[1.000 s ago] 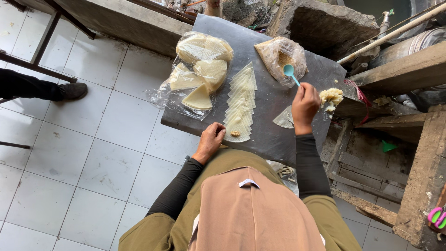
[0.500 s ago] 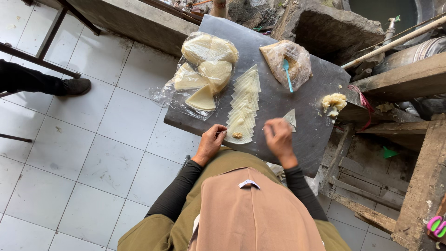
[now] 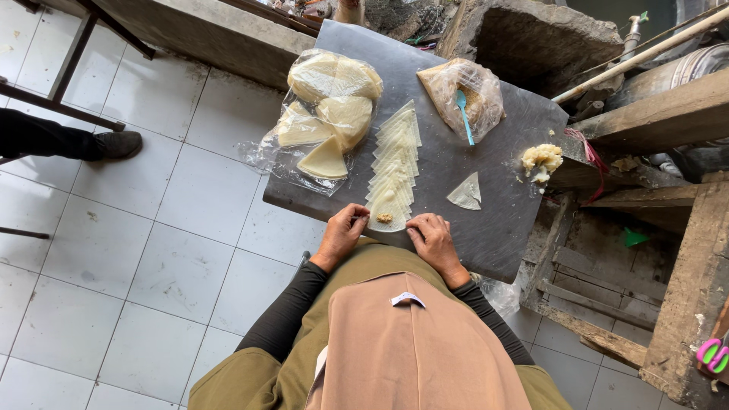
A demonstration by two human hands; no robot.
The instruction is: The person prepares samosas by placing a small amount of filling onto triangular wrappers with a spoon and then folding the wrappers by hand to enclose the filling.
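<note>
A row of pale triangular dough wrappers point(image 3: 395, 163) lies overlapped down the middle of a dark grey board point(image 3: 493, 220). The nearest wrapper point(image 3: 386, 219) carries a small dab of brownish filling. My left hand point(image 3: 343, 231) pinches that wrapper's left edge. My right hand point(image 3: 430, 234) rests its fingertips at its right edge. One single wrapper point(image 3: 466, 193) lies apart to the right. A clear bag of filling point(image 3: 463, 95) with a light blue spoon point(image 3: 464, 114) in it sits at the far side.
A plastic sheet with stacked wrappers point(image 3: 326, 114) lies on the board's left part. A yellowish lump point(image 3: 541, 159) sits at the right edge. Wooden planks point(image 3: 661, 114) and a pipe stand to the right. Another person's foot in a dark shoe point(image 3: 114, 144) is on the white tiled floor, left.
My right hand came back from the bag of filling to the near wrapper, which now has filling on it. The spoon stays in the bag. My left hand stayed at the wrapper.
</note>
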